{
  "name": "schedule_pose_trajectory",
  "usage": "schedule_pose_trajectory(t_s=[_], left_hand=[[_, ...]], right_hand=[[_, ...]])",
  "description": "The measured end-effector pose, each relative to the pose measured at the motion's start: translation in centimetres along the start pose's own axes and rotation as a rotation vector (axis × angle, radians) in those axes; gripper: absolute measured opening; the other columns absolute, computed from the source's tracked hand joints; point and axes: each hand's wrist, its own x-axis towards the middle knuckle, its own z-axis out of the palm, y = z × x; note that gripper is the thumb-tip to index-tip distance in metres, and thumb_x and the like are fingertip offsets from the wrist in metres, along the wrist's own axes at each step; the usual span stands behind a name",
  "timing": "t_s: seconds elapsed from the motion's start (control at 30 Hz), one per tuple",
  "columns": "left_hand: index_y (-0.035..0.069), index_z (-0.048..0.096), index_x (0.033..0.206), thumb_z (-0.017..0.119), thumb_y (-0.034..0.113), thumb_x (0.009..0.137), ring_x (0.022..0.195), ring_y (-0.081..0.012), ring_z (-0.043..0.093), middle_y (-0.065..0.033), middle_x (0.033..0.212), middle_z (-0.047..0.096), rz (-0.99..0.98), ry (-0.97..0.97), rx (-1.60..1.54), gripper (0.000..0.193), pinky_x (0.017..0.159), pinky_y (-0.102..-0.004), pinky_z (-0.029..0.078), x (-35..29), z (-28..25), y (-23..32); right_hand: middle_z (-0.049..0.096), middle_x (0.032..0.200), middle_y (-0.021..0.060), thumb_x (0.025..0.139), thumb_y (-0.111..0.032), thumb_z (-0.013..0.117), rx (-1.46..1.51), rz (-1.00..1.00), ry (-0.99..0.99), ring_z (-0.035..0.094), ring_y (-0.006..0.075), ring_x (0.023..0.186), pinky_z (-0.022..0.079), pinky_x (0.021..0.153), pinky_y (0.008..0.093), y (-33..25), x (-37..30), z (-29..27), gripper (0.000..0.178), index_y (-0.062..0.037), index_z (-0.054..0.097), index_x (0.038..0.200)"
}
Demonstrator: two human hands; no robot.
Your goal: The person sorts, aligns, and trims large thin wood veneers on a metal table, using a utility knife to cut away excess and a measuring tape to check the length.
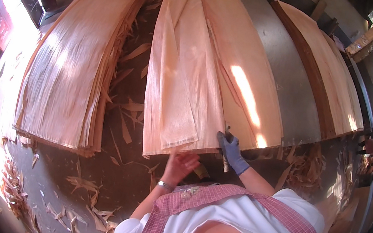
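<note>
Long thin wood veneer sheets (186, 83) lie in overlapping layers before me, with folds along the upper ones. My left hand (181, 166), bare with a band at the wrist, is just at their near edge, palm turned up and fingers stretched out. Whether its thumb touches the sheet I cannot tell. In a blue glove, my right hand (233, 154) is at the right corner of the upper sheets. Its fingers are closed around a slim, knife-like tool (225, 164), whose pale end sticks out below; the glove hides much of it.
A thick veneer stack (72, 61) stands to the left. Right of the sheets is a smooth grey surface (282, 58), then another veneer stack (327, 75). Torn veneer scraps (89, 188) litter the dark floor (63, 165). A bright opening (10, 71) is at far left.
</note>
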Motion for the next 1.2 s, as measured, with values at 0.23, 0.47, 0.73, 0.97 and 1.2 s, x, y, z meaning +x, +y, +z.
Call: schedule_pose_trajectory(t_s=[0.23,0.47,0.73,0.97,1.2], left_hand=[[0.008,0.052,0.126,0.062,0.025,0.094,0.115,-0.0238,0.059,-0.0080,0.126,0.060,0.481,0.273,-0.110,0.038,0.095,-0.0418,0.053,3.1,-5.4,5.7],[0.010,0.053,0.127,0.065,0.024,0.092,0.113,-0.0225,0.060,-0.0064,0.121,0.063,0.518,0.214,-0.123,0.039,0.094,-0.0397,0.053,1.3,-3.0,4.5],[0.010,0.055,0.124,0.065,0.026,0.092,0.112,-0.0196,0.059,-0.0040,0.125,0.061,0.758,0.037,0.013,0.037,0.095,-0.0357,0.050,-0.7,11.9,4.7],[0.012,0.053,0.128,0.056,0.037,0.096,0.118,-0.0234,0.055,-0.0056,0.127,0.060,0.556,-0.255,0.238,0.041,0.104,-0.0475,0.042,2.8,19.8,-5.9],[0.015,0.043,0.142,0.055,0.063,0.086,0.130,-0.0303,0.044,-0.0075,0.141,0.049,0.681,-0.107,0.331,0.074,0.111,-0.0547,0.030,2.2,11.5,-20.7]], right_hand=[[0.056,0.062,0.0054,0.092,-0.031,0.066,-0.190,-0.159,0.018,0.052,0.0106,0.056,0.044,0.052,0.0317,-1.0,-1.1,5.5,0.031,-0.0001,0.061,0.085],[0.054,0.065,0.0029,0.093,-0.027,0.065,-0.180,-0.182,0.045,0.049,0.0097,0.057,0.044,0.053,0.0316,-1.7,-2.2,4.5,0.029,0.0014,0.062,0.089],[0.054,0.066,-0.0040,0.089,-0.031,0.070,0.147,-0.024,-0.031,0.048,0.0066,0.049,0.039,0.044,0.0244,-10.4,-1.8,0.5,0.026,-0.0063,0.062,0.086],[0.051,0.060,-0.0050,0.086,-0.027,0.072,0.194,-0.018,-0.011,0.041,0.0050,0.044,0.030,0.040,0.0217,-18.1,-1.1,-16.3,0.022,-0.0055,0.065,0.084],[0.063,0.074,0.0027,0.086,-0.026,0.071,0.286,-0.010,0.083,0.058,0.0103,0.067,0.046,0.062,0.0250,-10.3,-1.4,-36.4,0.024,-0.0023,0.070,0.088]])
